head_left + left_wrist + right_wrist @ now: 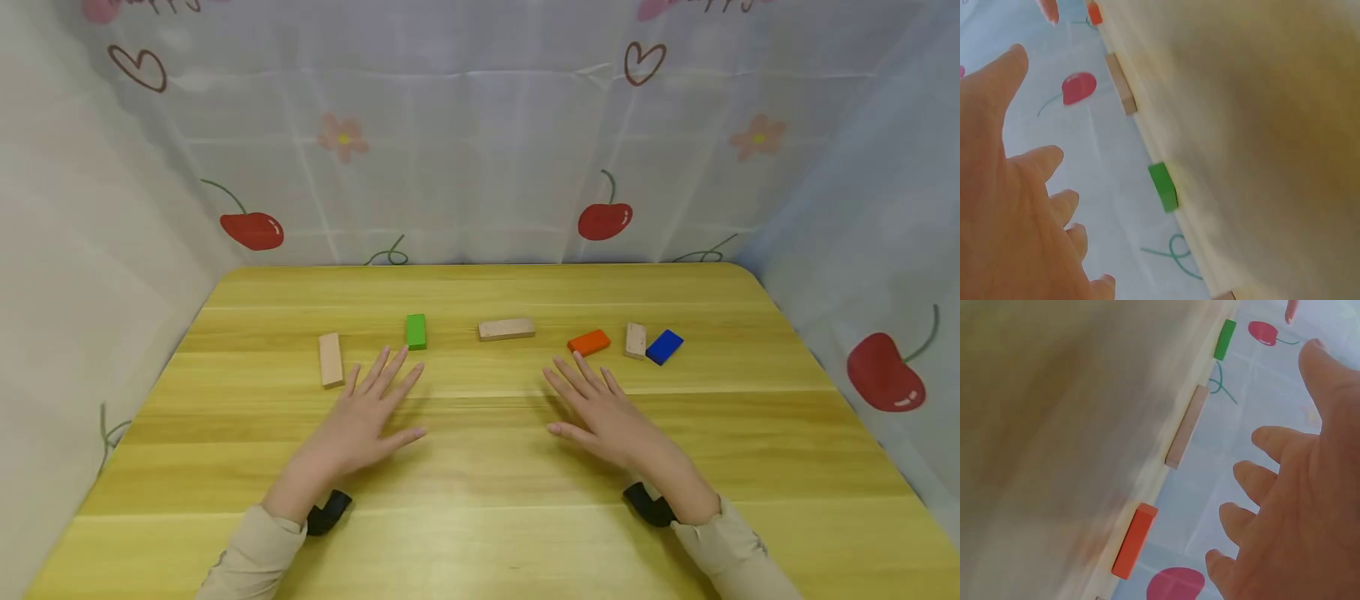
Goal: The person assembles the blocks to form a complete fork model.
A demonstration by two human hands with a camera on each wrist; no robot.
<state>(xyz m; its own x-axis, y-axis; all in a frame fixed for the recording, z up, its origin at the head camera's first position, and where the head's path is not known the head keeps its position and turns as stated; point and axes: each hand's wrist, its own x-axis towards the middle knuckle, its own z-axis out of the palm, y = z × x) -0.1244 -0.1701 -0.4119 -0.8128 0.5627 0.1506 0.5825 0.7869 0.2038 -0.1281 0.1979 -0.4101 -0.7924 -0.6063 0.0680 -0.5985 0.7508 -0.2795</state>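
Both the left hand (365, 422) and right hand (603, 415) lie flat, fingers spread. The green block (416, 331) just beyond the left fingertips has its long axis running near-to-far on the tabletop (480, 500).

table (1260, 125) blurred, left hand (1004, 206) cropped

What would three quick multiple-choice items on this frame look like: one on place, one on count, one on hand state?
1. Which block lies nearest the left hand's fingers?
A. blue block
B. green block
C. orange block

2. How many blocks lie on the table?
A. four
B. six
C. eight

3. What are the hands doing?
A. both open and spread, holding nothing
B. the right grips a block
C. both are fists

Key: 1 B, the green block sits just past the left hand. 2 B, three plain wooden, one green, one orange and one blue on the table. 3 A, the right hand is spread like the left, neither holding anything.
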